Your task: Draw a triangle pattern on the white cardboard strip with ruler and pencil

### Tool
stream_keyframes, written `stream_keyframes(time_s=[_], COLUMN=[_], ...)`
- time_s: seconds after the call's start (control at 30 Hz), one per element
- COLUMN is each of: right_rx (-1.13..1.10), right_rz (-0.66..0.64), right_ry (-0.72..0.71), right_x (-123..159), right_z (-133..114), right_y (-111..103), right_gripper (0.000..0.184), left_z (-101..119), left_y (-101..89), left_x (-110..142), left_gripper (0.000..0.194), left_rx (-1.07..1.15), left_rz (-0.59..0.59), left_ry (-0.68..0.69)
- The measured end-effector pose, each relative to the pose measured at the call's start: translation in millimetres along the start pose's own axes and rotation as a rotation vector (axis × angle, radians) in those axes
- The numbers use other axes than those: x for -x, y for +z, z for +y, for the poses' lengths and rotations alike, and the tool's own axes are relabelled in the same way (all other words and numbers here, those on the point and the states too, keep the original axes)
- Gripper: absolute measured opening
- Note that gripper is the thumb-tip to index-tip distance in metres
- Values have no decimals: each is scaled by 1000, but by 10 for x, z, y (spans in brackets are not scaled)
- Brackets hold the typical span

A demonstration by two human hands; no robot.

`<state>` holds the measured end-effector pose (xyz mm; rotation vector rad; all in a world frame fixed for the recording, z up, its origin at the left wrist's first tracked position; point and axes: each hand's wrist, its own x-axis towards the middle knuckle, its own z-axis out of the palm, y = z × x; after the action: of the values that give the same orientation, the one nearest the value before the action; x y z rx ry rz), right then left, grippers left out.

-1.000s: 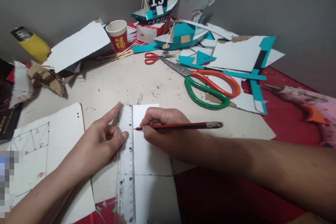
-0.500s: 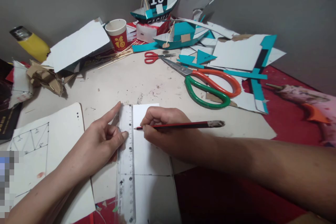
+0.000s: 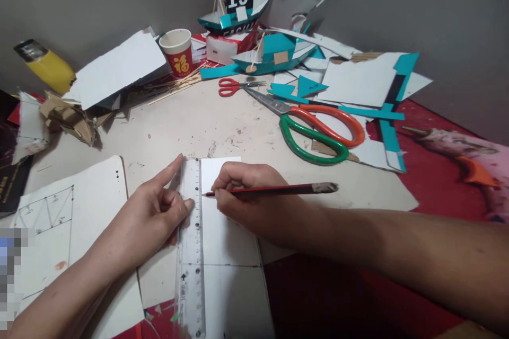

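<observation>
A clear plastic ruler (image 3: 191, 249) lies lengthwise over a sheet of white card (image 3: 234, 291). My left hand (image 3: 155, 209) holds the ruler down at its left edge, with the thumb on top, the index finger stretched along the edge and the other fingers curled. Between the thumb and fingers of my right hand (image 3: 254, 196) is a dark pencil (image 3: 286, 189) with red stripes. Its tip meets the card beside the ruler's marked right edge. Lower down, a drawn line crosses the card.
An open notebook (image 3: 107, 196) with a truss-like sketch lies left. Large scissors (image 3: 314, 153) and small red scissors (image 3: 227, 87) lie beyond my hands. Behind are a paper cup (image 3: 177, 47), cardboard boats (image 3: 274, 61) and card scraps. A pink glue gun (image 3: 453, 143) is at right.
The pencil's back end has shifted very slightly left, and its tip stays near the same spot by the ruler. My left hand and the ruler look still.
</observation>
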<state>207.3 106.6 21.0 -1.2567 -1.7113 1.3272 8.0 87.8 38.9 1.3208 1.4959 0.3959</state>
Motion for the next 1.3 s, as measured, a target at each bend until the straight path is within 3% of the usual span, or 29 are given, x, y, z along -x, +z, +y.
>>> stream_keyframes(time_s=[0.6,0.8,0.9,1.1,1.3], right_rx=[12,-441,-597,-485,-450], right_rz=[12,-51,-32,-11,9], right_ry=[15,295,280,149,291], right_x=[13,-33,-32,190,323], right_z=[-4,-98,-228,-261,-13], right_y=[9,-63,-241,-518,-475], right_gripper=[11,9,8,17,21], left_z=[46,49,37,-16,201], left_y=[4,7,3,-35,19], left_x=[-8,-3,-6,-5,168], left_gripper=[83,84,84,86,96], left_rx=[24,18,9,44,203], left_rz=[-2,-8,-18,-23,-24], left_ry=[-2,2,7,12,-18])
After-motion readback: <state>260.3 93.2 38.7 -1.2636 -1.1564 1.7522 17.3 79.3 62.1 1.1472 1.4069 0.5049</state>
